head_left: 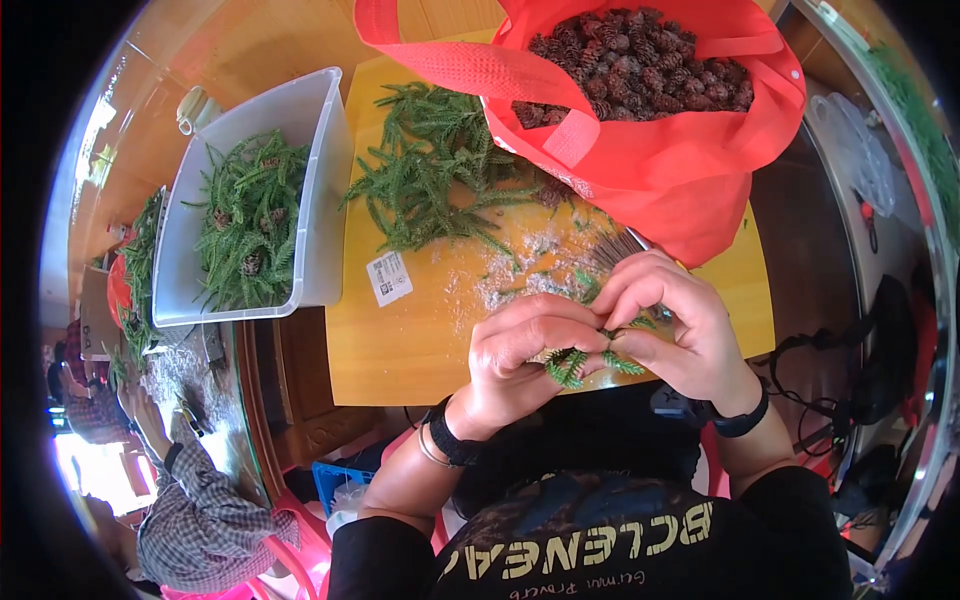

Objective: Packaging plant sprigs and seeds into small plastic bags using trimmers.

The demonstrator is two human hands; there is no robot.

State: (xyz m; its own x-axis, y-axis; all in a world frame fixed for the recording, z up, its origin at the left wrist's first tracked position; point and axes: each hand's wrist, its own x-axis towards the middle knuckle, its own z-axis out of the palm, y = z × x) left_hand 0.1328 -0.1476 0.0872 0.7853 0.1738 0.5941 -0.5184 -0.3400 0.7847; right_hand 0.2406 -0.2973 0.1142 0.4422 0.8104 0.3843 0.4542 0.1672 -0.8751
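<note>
A small green artificial pine sprig (567, 367) is pinched between my two hands above the table's near edge. My left hand (520, 355) grips it from the left, fingers curled in. From the right, my right hand (685, 330) closes thumb and forefinger on its stem; whether a pine cone is between the fingers is hidden. Just beyond the right hand lies a bundle of thin dark stems (614, 250). A loose pile of green sprigs (430, 175) covers the table's far left. Behind my hands a red bag (690, 190) stands open, full of brown pine cones (650, 65).
Left of the yellow table (365, 365) is a translucent plastic bin (322, 190) holding sprigs with cones. White flakes (500, 285) and a white label (389, 278) lie on the tabletop. A co-worker in a checked shirt (205, 525) sits at another table, lower left. Black cables (815, 385) hang at right.
</note>
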